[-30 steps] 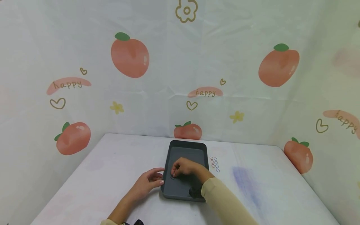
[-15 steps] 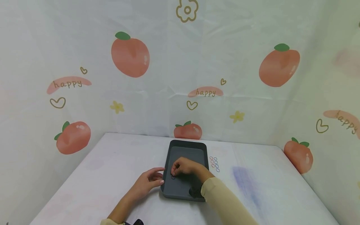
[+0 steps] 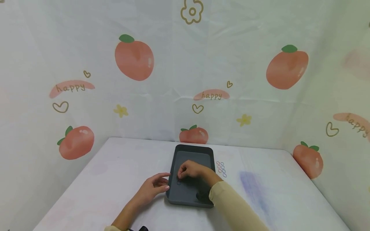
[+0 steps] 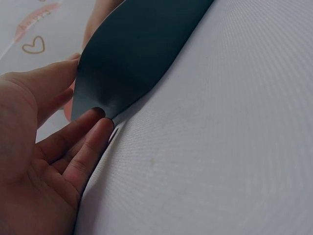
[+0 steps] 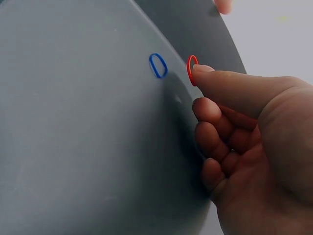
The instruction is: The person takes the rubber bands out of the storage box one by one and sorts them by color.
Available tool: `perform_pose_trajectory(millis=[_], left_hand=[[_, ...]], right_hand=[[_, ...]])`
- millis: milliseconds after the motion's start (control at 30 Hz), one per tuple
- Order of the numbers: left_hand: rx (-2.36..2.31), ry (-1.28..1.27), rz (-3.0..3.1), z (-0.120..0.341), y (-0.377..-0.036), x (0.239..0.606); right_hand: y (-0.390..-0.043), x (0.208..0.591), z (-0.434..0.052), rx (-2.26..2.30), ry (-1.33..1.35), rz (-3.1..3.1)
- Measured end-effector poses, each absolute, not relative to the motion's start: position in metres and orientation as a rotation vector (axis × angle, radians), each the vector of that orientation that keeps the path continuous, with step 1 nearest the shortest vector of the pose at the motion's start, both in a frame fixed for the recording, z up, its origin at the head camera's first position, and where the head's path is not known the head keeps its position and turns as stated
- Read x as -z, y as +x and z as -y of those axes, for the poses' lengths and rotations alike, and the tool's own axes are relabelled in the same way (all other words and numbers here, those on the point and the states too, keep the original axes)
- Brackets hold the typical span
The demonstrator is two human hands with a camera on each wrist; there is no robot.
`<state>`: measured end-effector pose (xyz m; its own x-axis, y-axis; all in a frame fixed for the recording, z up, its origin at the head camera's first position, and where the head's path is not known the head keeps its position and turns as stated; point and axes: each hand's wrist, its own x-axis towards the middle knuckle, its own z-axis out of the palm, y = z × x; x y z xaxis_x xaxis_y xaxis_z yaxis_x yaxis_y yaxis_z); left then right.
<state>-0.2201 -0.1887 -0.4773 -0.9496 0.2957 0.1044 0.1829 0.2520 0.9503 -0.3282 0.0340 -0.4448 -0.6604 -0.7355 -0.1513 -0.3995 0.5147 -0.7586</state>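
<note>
A dark grey rectangular tray [image 3: 193,156] lies on the table. My left hand [image 3: 151,187] rests its fingertips against the tray's left wall, fingers mostly extended. In the left wrist view those fingers [image 4: 90,142] touch the outside of the wall. Over the tray's left half, my right hand [image 3: 189,169] pinches a thin red ring [image 5: 189,72] between thumb and forefinger; the other fingers are curled in. A thin blue ring [image 5: 153,65] lies flat on the tray floor close to the red one, apart from the hand.
Several thin red and blue rings [image 3: 222,167] lie in a cluster on the white table [image 3: 133,154], just right of the tray. A white cloth backdrop [image 3: 162,109] with printed fruit stands behind and at the sides.
My right hand has drawn slightly away from the tray ring, which shows more clearly now. The left hand has stayed at the tray's wall. The whole head view has shifted a little.
</note>
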Motion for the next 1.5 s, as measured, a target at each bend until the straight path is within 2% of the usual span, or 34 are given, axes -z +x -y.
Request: perform_pose_trajectory(millis=[800, 1500], left_hand=[[-1.785, 0.423, -2.430, 0.186, -0.218, 0.477], [-1.765, 0.404, -2.447, 0.187, -0.221, 0.481]], right_hand=[[-0.305, 0.410, -0.076, 1.061, -1.007, -2.469], [-0.275, 0.430, -0.137, 1.388, -0.665, -2.781]])
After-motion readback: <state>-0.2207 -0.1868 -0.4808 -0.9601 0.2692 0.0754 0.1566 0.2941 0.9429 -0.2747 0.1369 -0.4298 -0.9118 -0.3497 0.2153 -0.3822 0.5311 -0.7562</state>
